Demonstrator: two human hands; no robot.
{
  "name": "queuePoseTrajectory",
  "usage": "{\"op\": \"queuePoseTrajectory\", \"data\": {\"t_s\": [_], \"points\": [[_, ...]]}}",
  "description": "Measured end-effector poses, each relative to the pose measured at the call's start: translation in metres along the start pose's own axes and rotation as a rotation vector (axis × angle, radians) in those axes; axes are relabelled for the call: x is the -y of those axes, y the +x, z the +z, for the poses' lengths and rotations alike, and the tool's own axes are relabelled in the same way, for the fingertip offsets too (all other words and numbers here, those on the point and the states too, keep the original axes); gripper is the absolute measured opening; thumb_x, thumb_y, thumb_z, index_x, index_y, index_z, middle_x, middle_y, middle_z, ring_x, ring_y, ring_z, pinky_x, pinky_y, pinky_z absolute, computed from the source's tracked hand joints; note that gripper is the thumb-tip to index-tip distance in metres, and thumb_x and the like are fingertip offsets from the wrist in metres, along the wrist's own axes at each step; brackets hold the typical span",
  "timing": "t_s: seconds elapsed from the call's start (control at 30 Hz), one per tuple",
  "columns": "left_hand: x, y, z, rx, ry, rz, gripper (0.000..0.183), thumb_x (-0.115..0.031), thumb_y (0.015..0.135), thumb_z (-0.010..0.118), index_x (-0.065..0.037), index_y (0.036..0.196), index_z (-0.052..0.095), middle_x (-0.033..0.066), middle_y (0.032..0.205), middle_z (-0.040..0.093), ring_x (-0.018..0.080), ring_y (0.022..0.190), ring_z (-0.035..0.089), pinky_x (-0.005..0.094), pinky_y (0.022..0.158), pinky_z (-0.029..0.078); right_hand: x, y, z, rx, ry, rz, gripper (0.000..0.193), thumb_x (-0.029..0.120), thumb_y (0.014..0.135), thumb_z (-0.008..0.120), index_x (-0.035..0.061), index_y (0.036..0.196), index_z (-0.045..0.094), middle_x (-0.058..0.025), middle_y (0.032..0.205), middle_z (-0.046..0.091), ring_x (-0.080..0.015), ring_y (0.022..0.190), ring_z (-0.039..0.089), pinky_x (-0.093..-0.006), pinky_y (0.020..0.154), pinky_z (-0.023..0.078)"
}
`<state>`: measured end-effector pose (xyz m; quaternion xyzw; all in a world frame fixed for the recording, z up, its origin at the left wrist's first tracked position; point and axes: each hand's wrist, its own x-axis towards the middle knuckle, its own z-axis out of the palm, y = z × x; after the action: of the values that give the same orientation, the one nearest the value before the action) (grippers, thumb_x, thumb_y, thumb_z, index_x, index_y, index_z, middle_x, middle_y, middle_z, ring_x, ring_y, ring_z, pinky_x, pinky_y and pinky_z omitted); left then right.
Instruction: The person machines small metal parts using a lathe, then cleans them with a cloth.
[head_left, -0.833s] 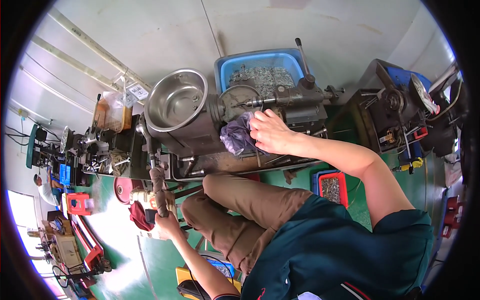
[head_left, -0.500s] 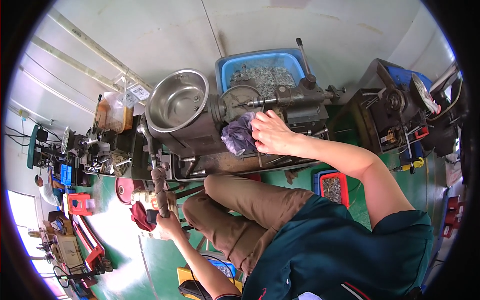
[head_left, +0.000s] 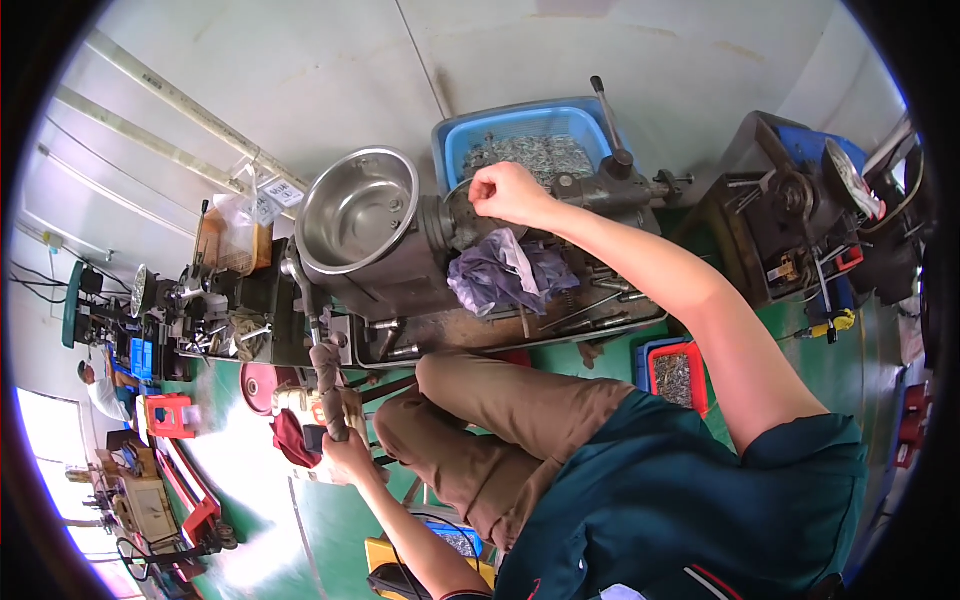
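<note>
My right hand (head_left: 510, 194) is over the lathe's spindle end, fingers curled and pressed together. What they pinch, if anything, is hidden. Just below it, a crumpled purple rag (head_left: 508, 272) lies on the machine's front, out of my grasp. The lathe (head_left: 375, 275) has its tailstock (head_left: 605, 185) on the right, partly behind my forearm. Low on the left, my left hand (head_left: 348, 456) is closed around the lower end of a cloth-wrapped lever (head_left: 328, 385) that reaches up to the machine.
A steel bowl (head_left: 322, 225) rests on the headstock. Behind stands a blue basket (head_left: 455, 130) of small metal parts. The tool tray (head_left: 450, 348) runs along the front above my knees. A red bin (head_left: 703, 385) sits on the floor; another machine (head_left: 790, 205) stands at right.
My right hand has let go of the purple rag and moved up and slightly left to the spindle end. The rag has spread out. My left hand still grips the lever.
</note>
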<state>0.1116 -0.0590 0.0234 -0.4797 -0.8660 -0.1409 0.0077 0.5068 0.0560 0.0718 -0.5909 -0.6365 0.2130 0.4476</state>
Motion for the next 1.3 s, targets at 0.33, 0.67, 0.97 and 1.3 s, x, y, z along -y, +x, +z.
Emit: {"op": "queuePoseTrajectory", "data": {"t_s": [0.33, 0.67, 0.97, 1.3], "points": [[0.006, 0.003, 0.007, -0.057, -0.040, 0.071, 0.026, -0.028, 0.063, 0.056, -0.003, 0.072, 0.054, 0.0173, 0.064, 0.056, 0.0352, 0.058, 0.055, 0.0438, 0.050, 0.040, -0.026, 0.025, 0.029, 0.288, -0.051, 0.240, 0.017, 0.011, 0.053, 0.059, 0.0084, 0.069, 0.063, -0.0062, 0.068, 0.061, -0.0207, 0.067, 0.059, -0.0300, 0.063, 0.045], [0.005, 0.004, 0.003, 0.008, -0.014, 0.026, 0.042, -0.044, 0.065, 0.059, -0.004, 0.077, 0.058, 0.0172, 0.067, 0.058, 0.0356, 0.066, 0.056, 0.0428, 0.056, 0.043, -0.028, 0.023, 0.031, 0.280, -0.048, 0.228, 0.019, 0.009, 0.053, 0.060, 0.0078, 0.072, 0.063, -0.0054, 0.070, 0.062, -0.0199, 0.069, 0.059, -0.0294, 0.063, 0.044], [0.002, 0.002, 0.002, -0.046, -0.002, 0.035, 0.026, -0.028, 0.063, 0.058, -0.004, 0.072, 0.056, 0.0160, 0.062, 0.056, 0.0347, 0.056, 0.055, 0.0424, 0.049, 0.041, -0.028, 0.024, 0.035, 0.235, -0.048, 0.196, 0.018, 0.009, 0.052, 0.062, 0.0058, 0.068, 0.056, -0.0041, 0.066, 0.058, -0.0182, 0.065, 0.056, -0.0288, 0.060, 0.042], [0.051, 0.082, 0.015, -0.086, 0.078, 0.074, 0.020, -0.021, 0.062, 0.058, -0.006, 0.076, 0.060, 0.0171, 0.067, 0.058, 0.0342, 0.064, 0.057, 0.0431, 0.056, 0.044, -0.023, 0.024, 0.035, 0.218, -0.064, 0.171, 0.017, 0.008, 0.052, 0.063, 0.0050, 0.065, 0.053, -0.0032, 0.062, 0.055, -0.0159, 0.062, 0.054, -0.0283, 0.059, 0.041]]}}
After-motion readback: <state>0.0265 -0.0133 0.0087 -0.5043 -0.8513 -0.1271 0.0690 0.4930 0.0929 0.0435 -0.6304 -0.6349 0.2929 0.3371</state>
